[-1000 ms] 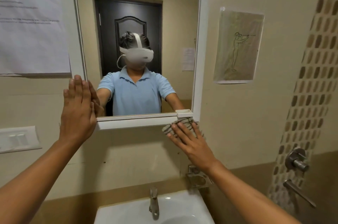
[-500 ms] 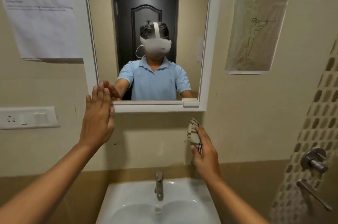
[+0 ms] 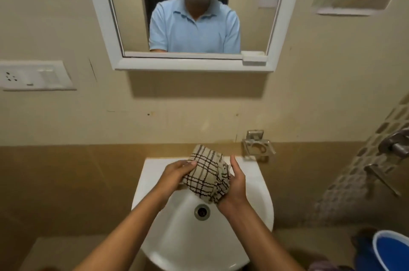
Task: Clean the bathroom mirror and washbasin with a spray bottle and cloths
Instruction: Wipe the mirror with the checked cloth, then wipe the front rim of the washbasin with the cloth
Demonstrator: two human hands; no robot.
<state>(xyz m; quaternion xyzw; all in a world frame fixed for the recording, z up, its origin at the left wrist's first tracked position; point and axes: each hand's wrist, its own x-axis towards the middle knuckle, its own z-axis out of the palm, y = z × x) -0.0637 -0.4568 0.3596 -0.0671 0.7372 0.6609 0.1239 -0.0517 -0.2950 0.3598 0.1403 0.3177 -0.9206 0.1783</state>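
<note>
A beige cloth [image 3: 208, 177] with a dark check pattern is held bunched above the white washbasin [image 3: 155, 184]. My left hand [image 3: 177, 173] grips its left side, fingers curled into the fabric. My right hand [image 3: 235, 186] holds its right side from below, thumb raised. The cloth hides the tap. The basin's drain [image 3: 202, 211] shows below the hands. The white-framed mirror [image 3: 261, 16] hangs on the wall above, with a person in a blue shirt reflected in it. No spray bottle is in view.
A metal soap holder [image 3: 257, 146] is fixed to the wall right of the basin. A switch plate [image 3: 35, 75] sits on the left wall. Shower fittings [image 3: 394, 145] project at the far right. A blue bucket [image 3: 391, 250] stands at the lower right.
My left hand has left the mirror frame and come down to the cloth. My right hand has lowered the cloth over the basin. The view has tilted downward.
</note>
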